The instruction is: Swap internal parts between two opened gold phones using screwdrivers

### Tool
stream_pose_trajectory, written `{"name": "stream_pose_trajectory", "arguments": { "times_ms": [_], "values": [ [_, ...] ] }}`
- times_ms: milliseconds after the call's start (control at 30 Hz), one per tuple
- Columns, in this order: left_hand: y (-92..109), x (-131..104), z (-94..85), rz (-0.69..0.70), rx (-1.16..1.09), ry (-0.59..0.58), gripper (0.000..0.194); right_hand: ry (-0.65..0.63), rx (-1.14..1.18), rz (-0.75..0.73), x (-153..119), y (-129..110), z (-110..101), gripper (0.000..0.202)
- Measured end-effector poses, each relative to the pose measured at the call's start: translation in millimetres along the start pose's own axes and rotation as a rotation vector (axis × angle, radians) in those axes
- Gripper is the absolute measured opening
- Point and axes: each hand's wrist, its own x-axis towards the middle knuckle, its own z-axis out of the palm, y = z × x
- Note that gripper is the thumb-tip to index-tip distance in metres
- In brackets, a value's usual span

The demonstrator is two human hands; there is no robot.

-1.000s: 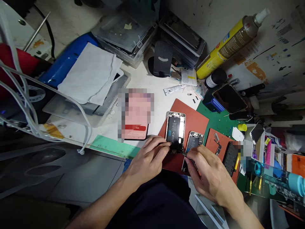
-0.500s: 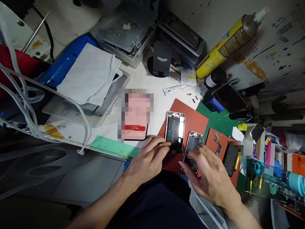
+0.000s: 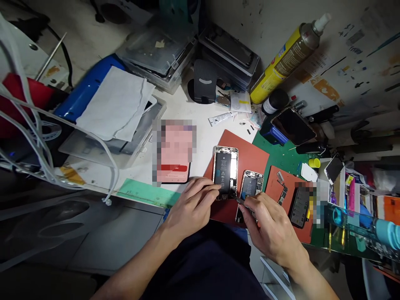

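Note:
An opened phone (image 3: 225,168) with its battery and inner parts exposed lies on a reddish-brown mat (image 3: 250,152). My left hand (image 3: 196,204) rests at its lower left edge, fingers bent together against the frame. My right hand (image 3: 268,218) pinches a slim dark tool with a ribbed grip (image 3: 239,201), whose tip is at the phone's lower right corner. Whether the tip touches the phone is too small to tell. Under my right hand lies a second, smaller opened phone (image 3: 251,184), its lower part mostly covered by my fingers.
Left of the mat lies a phone with a pink screen (image 3: 175,173), partly blurred. To the right, another mat (image 3: 271,183) bears loose phone parts (image 3: 283,191) and a lit phone (image 3: 299,208). A yellow spray can (image 3: 281,62) and plastic boxes (image 3: 153,62) stand behind.
My right thumb has closed in against the tool, where it was apart before. The phone on the far-right mat now shows a brighter screen. The whole view has shifted slightly.

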Motion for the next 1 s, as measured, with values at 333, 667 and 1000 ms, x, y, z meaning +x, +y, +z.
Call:
{"name": "stream_pose_trajectory", "arguments": {
  "times_ms": [333,667,1000],
  "values": [
    [8,5,-6.1,0.046,0.007,-0.038,0.037,0.456,0.548,0.610,-44,19,10,0.014],
    [42,56,9.8,0.121,-0.215,-0.247,0.011,0.643,0.994,0.805,-66,19,10,0.027],
    [28,90,13.2,0.086,-0.101,-0.348,0.014,0.845,0.951,0.950,-116,37,21,0.030]
  ]
}}
